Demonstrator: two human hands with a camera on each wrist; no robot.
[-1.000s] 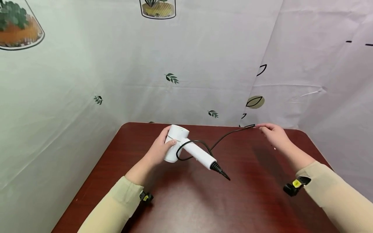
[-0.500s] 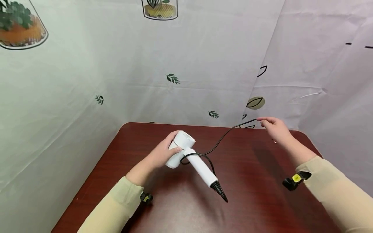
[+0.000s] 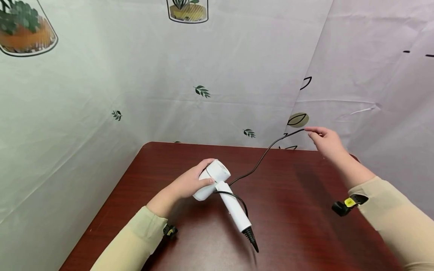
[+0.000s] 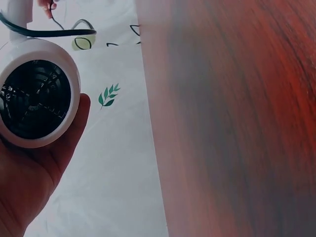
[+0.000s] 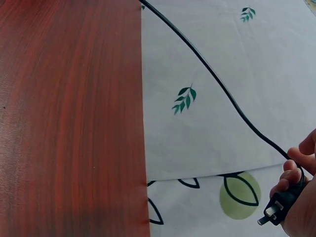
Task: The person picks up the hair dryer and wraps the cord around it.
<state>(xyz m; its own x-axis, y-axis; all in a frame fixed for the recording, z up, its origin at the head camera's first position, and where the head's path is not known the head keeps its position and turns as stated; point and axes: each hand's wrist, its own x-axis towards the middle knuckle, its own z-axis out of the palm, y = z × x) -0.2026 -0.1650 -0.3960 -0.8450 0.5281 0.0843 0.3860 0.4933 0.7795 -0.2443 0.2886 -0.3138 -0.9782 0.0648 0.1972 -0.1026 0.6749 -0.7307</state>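
Observation:
A white hair dryer (image 3: pixel 234 207) is held above the table by its barrel in my left hand (image 3: pixel 186 182), thumb on the near side. Its handle points down toward me and ends in a black ribbed cord sleeve. In the left wrist view the dark round grille (image 4: pixel 37 98) faces the camera. The black cord (image 3: pixel 261 160) loops across the handle and runs up to my right hand (image 3: pixel 327 141), which pinches it between thumb and fingers. In the right wrist view, the plug (image 5: pixel 279 207) with metal prongs sits against that hand's palm.
A dark red wooden table (image 3: pixel 288 226) lies under both hands. Behind it and at both sides hangs a pale cloth (image 3: pixel 237 75) printed with leaves and jars. Each wrist carries a small black camera.
My right hand has risen and moved slightly right, drawing the cord longer and straighter. The dryer has tilted, its handle swinging downward and its loop shrinking. My left hand keeps its grip.

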